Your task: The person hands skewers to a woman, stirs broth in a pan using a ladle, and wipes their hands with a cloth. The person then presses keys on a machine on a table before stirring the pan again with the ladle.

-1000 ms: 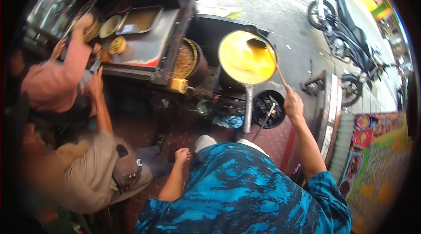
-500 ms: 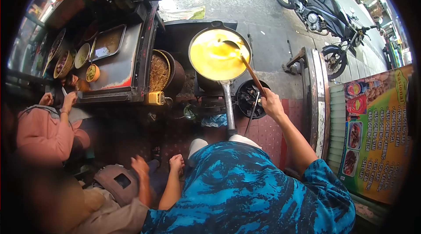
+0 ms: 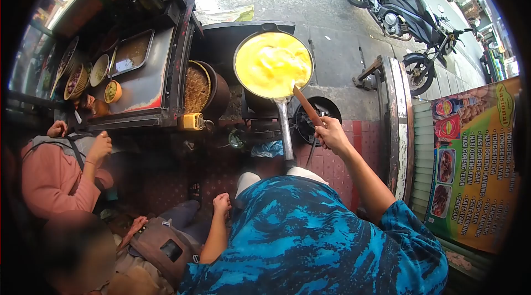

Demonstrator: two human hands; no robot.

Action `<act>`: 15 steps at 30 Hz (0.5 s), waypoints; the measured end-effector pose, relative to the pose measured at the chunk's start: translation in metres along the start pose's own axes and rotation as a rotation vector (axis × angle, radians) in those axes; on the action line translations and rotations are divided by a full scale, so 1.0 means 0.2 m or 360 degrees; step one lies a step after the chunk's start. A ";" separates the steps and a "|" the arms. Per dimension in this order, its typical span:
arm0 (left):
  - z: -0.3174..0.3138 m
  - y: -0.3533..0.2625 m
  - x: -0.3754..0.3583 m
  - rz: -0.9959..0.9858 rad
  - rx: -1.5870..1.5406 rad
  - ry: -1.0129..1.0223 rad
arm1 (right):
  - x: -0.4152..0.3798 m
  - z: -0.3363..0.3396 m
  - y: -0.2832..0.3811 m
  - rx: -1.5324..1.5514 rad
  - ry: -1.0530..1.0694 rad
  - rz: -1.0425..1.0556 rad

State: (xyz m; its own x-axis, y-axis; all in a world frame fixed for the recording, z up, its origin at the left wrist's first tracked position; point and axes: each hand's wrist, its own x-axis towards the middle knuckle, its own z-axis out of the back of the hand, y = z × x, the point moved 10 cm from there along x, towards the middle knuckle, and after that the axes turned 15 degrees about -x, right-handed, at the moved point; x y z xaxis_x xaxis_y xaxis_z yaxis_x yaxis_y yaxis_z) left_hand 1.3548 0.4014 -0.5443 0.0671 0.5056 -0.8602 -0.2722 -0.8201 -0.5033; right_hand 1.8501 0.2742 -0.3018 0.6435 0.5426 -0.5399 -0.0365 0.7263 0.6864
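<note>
My right hand [image 3: 332, 134] is closed round the wooden handle of a ladle [image 3: 307, 107]. The ladle's head is sunk in the yellow, egg-like mixture [image 3: 265, 63] near the pan's front right rim, so it is hidden. That mixture spreads across a round, dark frying pan [image 3: 236, 76], whose long metal handle [image 3: 285, 129] points toward my body. My left hand [image 3: 222, 205] is by my left side, away from the pan, with curled fingers and nothing visible in them.
Right of the pan handle stands a black basin of charcoal [image 3: 310, 126]. A cart counter [image 3: 149, 87] with bowls and a tray is at left, beside a large pot [image 3: 218, 93]. Two people [image 3: 61, 168] sit at left. A bench [image 3: 397, 123] and menu banner [image 3: 475, 168] flank the right.
My right hand has moved slightly left and down, drawing the ladle from the pan's middle to its front right edge. At left, one person's raised hand has dropped to a brown bag.
</note>
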 end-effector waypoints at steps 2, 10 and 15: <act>0.00 0.00 -0.01 0.0002 -0.0021 0.0016 | 0.00 -0.02 0.00 0.0173 0.0073 -0.0032; 0.00 0.02 -0.02 0.0016 0.0004 -0.0007 | -0.02 -0.02 0.11 0.0798 0.0365 -0.0212; 0.01 0.04 -0.02 -0.0010 -0.0036 -0.0008 | -0.02 0.03 0.20 0.0790 0.0334 -0.0101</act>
State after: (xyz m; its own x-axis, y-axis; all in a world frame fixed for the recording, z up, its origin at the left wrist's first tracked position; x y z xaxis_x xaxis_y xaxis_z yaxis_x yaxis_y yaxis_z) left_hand 1.3512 0.3941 -0.5445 0.0638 0.5121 -0.8566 -0.2500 -0.8227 -0.5105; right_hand 1.8504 0.2980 -0.2682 0.4642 0.6137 -0.6387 0.3960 0.5012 0.7694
